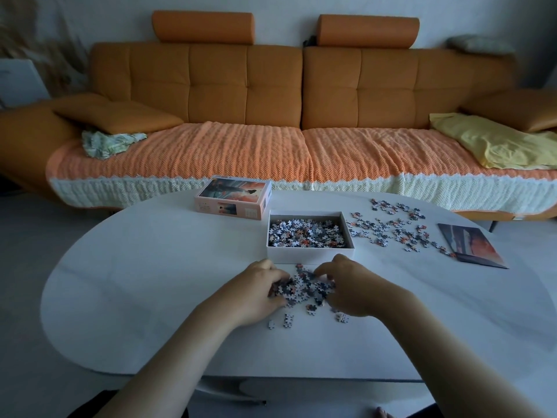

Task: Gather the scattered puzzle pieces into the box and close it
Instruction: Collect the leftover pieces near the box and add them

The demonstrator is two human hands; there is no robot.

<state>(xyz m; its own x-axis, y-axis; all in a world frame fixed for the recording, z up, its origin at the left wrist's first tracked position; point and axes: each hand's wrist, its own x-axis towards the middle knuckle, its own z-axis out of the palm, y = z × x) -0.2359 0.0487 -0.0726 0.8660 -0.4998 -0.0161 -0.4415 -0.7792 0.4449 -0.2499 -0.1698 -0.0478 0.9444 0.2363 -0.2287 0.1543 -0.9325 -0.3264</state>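
**Fig. 1.** Two hands, the left hand (pixel 259 292) and the right hand (pixel 351 286), are meeting over one table (pixel 150 267). Puzzle pieces (pixel 288 320), too many to count, are lying in three groups: one pile (pixel 304 286) between the fingers, one heap (pixel 306 233) inside the single open box (pixel 310 255) just beyond the fingers, and one scatter (pixel 388 227) beyond and right of them. One lid (pixel 233 200) and one picture sheet (pixel 470 245) are also lying beyond the fingers, at left and right.

This is a home living room. A long orange sofa (pixel 271 86) runs along the wall, with a knitted throw (pixel 211 152) over its seats and a loose cushion (pixel 114 113) and a crumpled yellow cloth (pixel 494 143) lying on it. Before it stands a low white oval counter (pixel 150 267) strewn with puzzle pieces (pixel 388 224).
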